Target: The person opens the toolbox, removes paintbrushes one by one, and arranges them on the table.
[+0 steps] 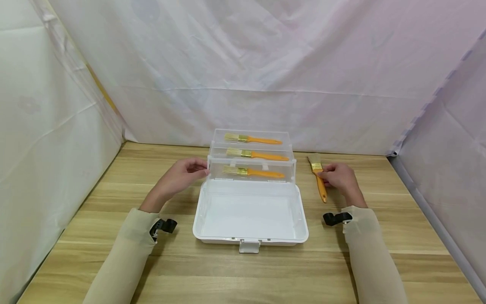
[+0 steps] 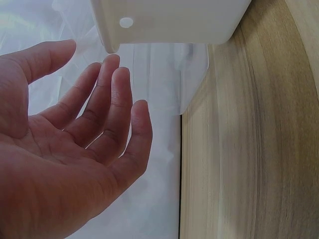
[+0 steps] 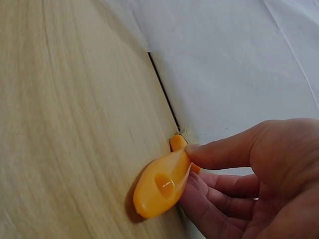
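Observation:
My right hand (image 1: 340, 179) pinches the orange handle of a paintbrush (image 1: 321, 191) between thumb and fingers, at the right of an open white box (image 1: 250, 213). In the right wrist view the brush's handle (image 3: 158, 185) lies low along the table, its bristles mostly hidden behind it. My left hand (image 1: 182, 178) is at the left side of the box's clear raised trays (image 1: 216, 165). Its fingers are loosely bent and hold nothing, as the left wrist view shows, with the fingertips (image 2: 110, 60) right at the tray's edge.
One paintbrush lies in each clear tier: a top one (image 1: 263, 140), a middle one (image 1: 269, 157) and a lower one (image 1: 265, 173). A latch (image 1: 249, 246) hangs at the box's front. White cloth (image 1: 250, 84) encloses the wooden table (image 1: 281, 274) at the back and sides.

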{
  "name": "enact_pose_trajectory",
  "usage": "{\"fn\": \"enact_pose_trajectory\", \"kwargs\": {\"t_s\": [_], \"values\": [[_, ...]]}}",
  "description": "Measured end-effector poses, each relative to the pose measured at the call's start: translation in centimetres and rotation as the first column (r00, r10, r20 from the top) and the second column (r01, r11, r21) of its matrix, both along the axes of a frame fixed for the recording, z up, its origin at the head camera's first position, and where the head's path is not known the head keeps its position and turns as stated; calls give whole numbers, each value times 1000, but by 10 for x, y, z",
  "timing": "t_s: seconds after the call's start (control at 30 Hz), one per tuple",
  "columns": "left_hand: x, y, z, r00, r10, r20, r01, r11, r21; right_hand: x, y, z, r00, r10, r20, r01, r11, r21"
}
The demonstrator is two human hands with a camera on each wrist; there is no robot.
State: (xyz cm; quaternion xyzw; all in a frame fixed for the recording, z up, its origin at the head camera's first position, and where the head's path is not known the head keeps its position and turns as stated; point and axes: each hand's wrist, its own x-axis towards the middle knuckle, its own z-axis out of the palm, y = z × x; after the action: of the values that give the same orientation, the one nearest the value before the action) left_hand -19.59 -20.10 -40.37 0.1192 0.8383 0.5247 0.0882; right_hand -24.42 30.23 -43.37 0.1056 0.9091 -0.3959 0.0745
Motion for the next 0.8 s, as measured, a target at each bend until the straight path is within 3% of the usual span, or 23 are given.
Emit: {"fn": "enact_pose_trajectory", "kwargs": {"t_s": [0.8], "values": [[1, 0, 2, 1000, 1, -8, -1, 1000, -3, 3, 5, 1, 1000, 7, -12, -6, 1000, 19]]}}
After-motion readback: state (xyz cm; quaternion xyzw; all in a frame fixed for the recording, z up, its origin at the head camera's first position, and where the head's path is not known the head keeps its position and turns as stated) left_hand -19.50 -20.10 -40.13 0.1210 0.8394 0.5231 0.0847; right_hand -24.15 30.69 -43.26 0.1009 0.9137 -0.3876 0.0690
